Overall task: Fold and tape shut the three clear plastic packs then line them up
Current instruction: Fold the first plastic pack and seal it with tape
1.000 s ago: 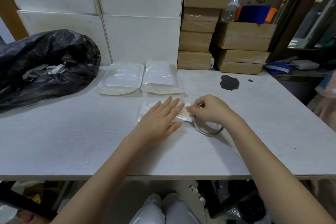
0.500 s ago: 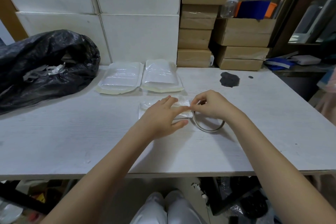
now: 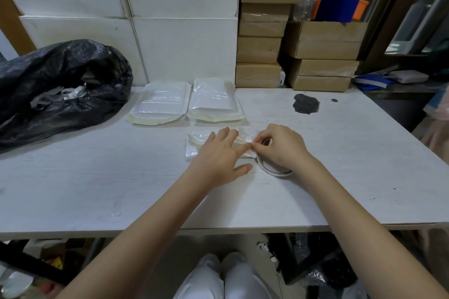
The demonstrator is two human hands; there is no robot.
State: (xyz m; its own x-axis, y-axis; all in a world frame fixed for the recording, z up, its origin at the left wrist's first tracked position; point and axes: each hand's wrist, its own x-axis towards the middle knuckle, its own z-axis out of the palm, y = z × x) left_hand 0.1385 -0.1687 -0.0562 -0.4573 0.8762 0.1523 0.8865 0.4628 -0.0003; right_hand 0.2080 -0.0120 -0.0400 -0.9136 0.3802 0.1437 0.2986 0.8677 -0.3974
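Left hand [image 3: 218,153] now flat on the near pack [image 3: 194,145] again, fingers straight and spread after the slight curl of half a second ago, forefinger tip meeting the right hand at the pack's right edge. Right hand [image 3: 281,147] curled, fingertips pinching at that same edge, seemingly on a strip of tape, though the strip itself too clear to make out; still sitting over the tape roll [image 3: 272,169], which lies flat on the table [image 3: 97,189] touching the pack's right end, much as before. Near pack folded, lying crosswise in the middle of the table, no real shift since the earlier pictures. Other two packs, left pack [image 3: 160,104] and right pack [image 3: 213,101], side by side just behind it toward the wall, unmoved. Black bag [image 3: 60,85] at far left, dark stain [image 3: 305,103] at far right, cardboard boxes [image 3: 262,39] stacked behind. View slightly nearer and lower than a second ago.
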